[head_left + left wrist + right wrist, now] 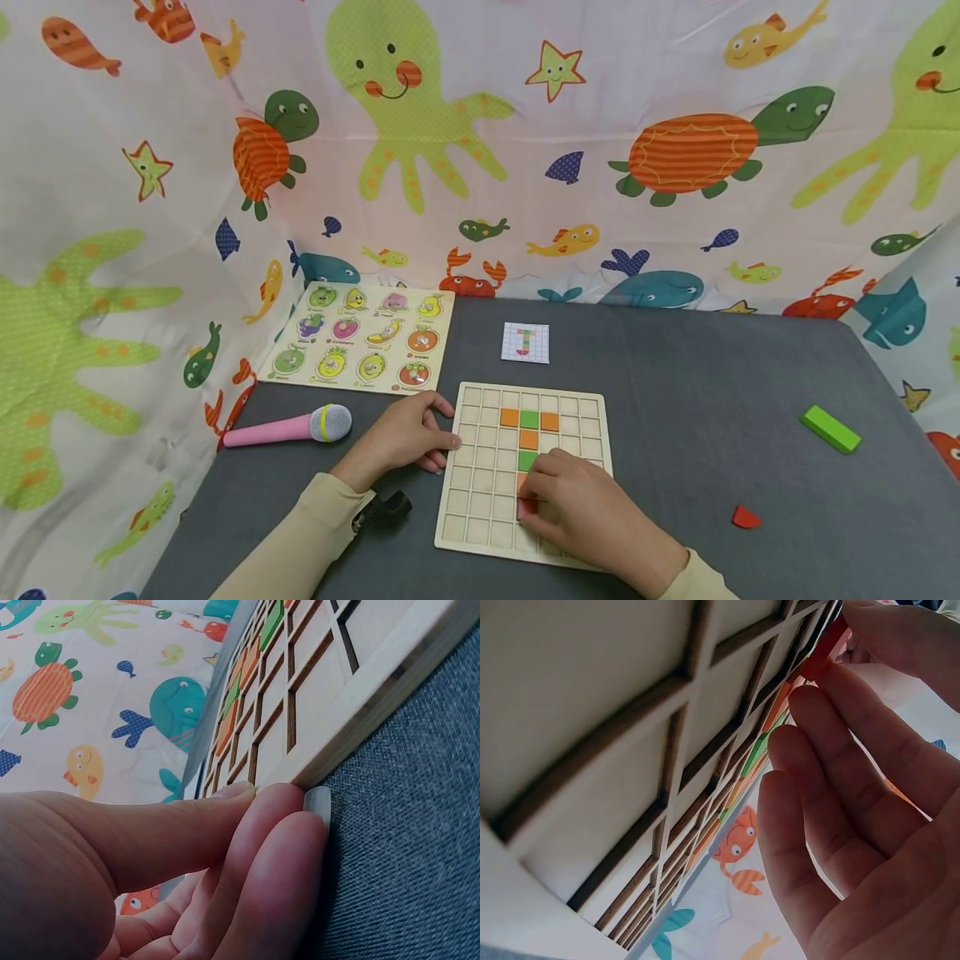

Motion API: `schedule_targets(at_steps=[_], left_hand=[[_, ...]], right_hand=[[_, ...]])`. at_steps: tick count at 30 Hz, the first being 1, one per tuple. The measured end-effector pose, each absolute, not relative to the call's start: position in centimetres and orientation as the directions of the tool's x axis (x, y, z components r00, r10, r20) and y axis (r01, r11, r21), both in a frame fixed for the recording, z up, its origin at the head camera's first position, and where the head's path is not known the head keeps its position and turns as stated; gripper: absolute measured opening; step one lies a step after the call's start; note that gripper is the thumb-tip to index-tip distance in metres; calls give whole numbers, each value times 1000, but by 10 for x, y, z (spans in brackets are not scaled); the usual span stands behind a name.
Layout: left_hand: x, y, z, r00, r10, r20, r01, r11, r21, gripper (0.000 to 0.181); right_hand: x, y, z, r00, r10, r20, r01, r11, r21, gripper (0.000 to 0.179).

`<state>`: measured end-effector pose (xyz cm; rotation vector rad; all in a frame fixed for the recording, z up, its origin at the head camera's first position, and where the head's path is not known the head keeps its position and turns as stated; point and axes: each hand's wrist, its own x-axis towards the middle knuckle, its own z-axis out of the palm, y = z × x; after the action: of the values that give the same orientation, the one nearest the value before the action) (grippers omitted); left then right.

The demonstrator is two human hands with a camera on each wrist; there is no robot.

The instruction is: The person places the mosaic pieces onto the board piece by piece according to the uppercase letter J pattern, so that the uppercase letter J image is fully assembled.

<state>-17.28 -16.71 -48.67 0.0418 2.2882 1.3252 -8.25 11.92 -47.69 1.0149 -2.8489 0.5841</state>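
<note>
A wooden grid board [487,504] lies on the dark table. Orange and green square tiles [528,419] sit in its cells, a short row at the top and a column running down from it. My right hand [581,508] pinches a red piece [827,651] between thumb and index finger, low in that column; its full outline is hidden. With thumb and fingertips, my left hand [405,433] grips the board's left edge. Behind the board lies a small card [525,342] printed with a coloured J-like pattern on a grid.
A fruit puzzle board [360,337] lies at the back left, with a pink toy microphone [288,426] in front of it. To the right are a red quarter-round piece [746,517] and a green block [831,429]. A sea-animal curtain [585,108] hangs behind the table.
</note>
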Motion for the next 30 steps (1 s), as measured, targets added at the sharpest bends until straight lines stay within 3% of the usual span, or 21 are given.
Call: schedule_targets(at_steps=[30], left_hand=[[-172, -164, -485, -877, 242, -416, -231, 546, 805, 43]], right_hand=[[-86, 133, -467, -793, -587, 162, -603, 718, -348, 15]])
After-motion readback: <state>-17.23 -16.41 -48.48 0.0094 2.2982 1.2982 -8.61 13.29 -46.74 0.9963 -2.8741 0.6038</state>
